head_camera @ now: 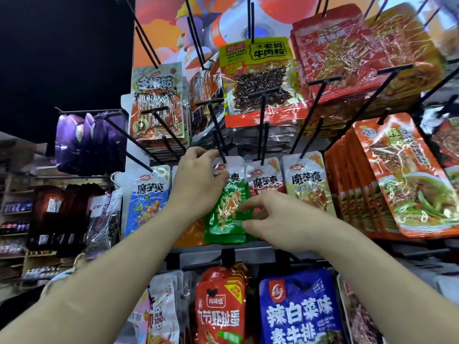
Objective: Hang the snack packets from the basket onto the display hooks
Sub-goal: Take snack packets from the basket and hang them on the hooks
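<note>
A green snack packet (229,207) with a white top hangs at the black display hook (221,151) in the middle row of the rack. My left hand (198,180) pinches the packet's white top edge right at the hook. My right hand (270,219) pinches its lower right corner, fingers curled round the green foil. More green packets hang behind it. The basket is out of view.
Blue (147,199), red (265,180) and yellow (310,184) packets of the same snack hang on neighbouring hooks. Large orange packets (402,177) crowd the right, and black T-ended hooks (263,93) jut forward above. Red (221,306) and blue (298,309) bags hang below.
</note>
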The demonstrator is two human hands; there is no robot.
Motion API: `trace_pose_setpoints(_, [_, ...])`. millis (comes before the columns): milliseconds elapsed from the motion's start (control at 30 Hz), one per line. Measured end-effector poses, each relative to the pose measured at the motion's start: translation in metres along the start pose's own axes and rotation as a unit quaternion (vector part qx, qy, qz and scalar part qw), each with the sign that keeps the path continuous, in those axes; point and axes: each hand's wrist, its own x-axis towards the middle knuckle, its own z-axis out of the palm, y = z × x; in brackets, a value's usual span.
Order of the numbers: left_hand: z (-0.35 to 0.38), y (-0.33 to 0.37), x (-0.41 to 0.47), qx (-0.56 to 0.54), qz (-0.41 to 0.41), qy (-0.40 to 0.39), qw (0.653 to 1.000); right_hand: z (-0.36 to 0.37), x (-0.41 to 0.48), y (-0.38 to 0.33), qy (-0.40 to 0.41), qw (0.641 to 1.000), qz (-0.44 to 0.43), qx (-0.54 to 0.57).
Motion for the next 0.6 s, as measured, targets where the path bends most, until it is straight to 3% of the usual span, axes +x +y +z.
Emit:
trace_pose_setpoints(167, [-0.004, 0.001, -0.017, -0.001, -0.040, -0.068, 0.997, 0.000, 0.004, -0.001, 0.024, 1.000, 0.008, -0.018])
trace_pose_setpoints(367, [-0.002, 0.004, -0.025, -0.055, -0.082, -0.066, 0.993, -0.004, 0.002, -0.010, 0.036, 0.999, 0.033, -0.015])
trace_pose_setpoints(500, [0.003, 0.003, -0.030, -0.118, -0.108, -0.087, 0.983, -0.007, 0.001, -0.017, 0.012, 0.998, 0.060, 0.032])
trace_pose_setpoints(600, [0.004, 0.005, -0.033, -0.094, -0.109, -0.088, 0.986, -0.007, 0.002, -0.018, -0.010, 0.993, 0.065, 0.100])
